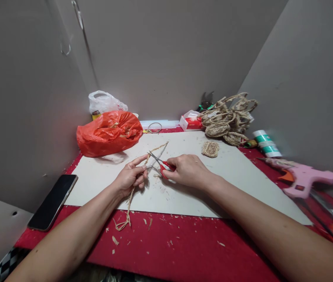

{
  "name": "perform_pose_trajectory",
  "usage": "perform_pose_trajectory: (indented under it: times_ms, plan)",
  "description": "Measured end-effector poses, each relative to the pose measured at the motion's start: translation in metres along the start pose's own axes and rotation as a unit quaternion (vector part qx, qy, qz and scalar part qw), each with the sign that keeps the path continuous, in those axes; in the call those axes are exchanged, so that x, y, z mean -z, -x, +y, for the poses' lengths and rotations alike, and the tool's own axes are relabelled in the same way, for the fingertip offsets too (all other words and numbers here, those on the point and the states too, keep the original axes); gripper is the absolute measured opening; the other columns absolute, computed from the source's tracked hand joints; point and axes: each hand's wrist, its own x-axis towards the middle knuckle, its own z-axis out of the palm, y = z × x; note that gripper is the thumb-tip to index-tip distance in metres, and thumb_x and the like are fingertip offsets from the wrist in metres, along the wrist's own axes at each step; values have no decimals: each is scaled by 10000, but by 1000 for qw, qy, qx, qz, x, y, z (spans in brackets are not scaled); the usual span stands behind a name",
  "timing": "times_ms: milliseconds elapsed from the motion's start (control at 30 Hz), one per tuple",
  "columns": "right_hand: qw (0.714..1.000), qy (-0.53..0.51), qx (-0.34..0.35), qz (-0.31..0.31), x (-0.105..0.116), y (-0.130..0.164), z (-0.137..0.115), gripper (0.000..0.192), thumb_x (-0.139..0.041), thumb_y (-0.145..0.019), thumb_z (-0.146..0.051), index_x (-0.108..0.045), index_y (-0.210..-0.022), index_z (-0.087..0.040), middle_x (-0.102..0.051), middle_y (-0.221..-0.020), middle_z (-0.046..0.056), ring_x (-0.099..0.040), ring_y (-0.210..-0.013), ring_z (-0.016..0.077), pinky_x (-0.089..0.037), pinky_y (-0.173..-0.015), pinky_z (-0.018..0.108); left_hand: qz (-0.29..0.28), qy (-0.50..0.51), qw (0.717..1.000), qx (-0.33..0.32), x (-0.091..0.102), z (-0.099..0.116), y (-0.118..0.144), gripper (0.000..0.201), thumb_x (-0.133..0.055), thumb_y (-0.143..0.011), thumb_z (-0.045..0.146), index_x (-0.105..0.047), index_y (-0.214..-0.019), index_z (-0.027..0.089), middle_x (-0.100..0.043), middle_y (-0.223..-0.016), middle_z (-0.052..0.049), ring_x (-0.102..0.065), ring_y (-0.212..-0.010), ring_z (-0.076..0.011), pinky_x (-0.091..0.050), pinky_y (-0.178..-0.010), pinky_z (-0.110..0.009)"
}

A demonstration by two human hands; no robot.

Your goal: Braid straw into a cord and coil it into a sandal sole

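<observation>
My left hand pinches a thin braided straw cord that runs from the white board up past my fingers and trails down over the red cloth. My right hand grips small red-handled scissors. Their blades are spread apart around the cord, just beside my left fingertips. Straw snippets lie scattered under both hands and along the front of the cloth.
A black phone lies at the left edge. An orange plastic bag and a white bag sit at the back left. A coil of jute rope, a small woven disc, green-striped tape and a pink glue gun are to the right.
</observation>
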Motion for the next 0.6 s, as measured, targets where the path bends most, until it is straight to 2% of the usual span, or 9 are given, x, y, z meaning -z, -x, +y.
perform_pose_trajectory:
  times_ms: [200,433,600]
  plan:
    - [1000,16,18,6,-2,0,2,264,-545,-775,-380,-654,-623,-193,-626,-560,45,-464,-504,147,-231,-526,286,-6,-4,1000,-11,2,-1,-2,595,-555,-829,160,-395,-1402,155,-568,-568,44,-255,-313,-15,-354,-368,-169]
    - [1000,-16,12,17,-7,-4,10,312,-483,-834,-343,-669,-627,-203,-628,-560,33,-462,-490,134,-248,-524,280,-2,-11,1000,-14,3,0,-1,580,-559,-831,168,-418,-1394,172,-566,-578,40,-261,-317,-14,-357,-372,-170]
    - [998,38,22,38,-7,-2,7,303,-516,-791,-413,-664,-647,-192,-645,-577,54,-510,-515,156,-226,-531,287,0,-10,1000,-12,2,1,0,588,-550,-837,170,-398,-1405,177,-563,-576,46,-251,-316,-13,-356,-378,-169]
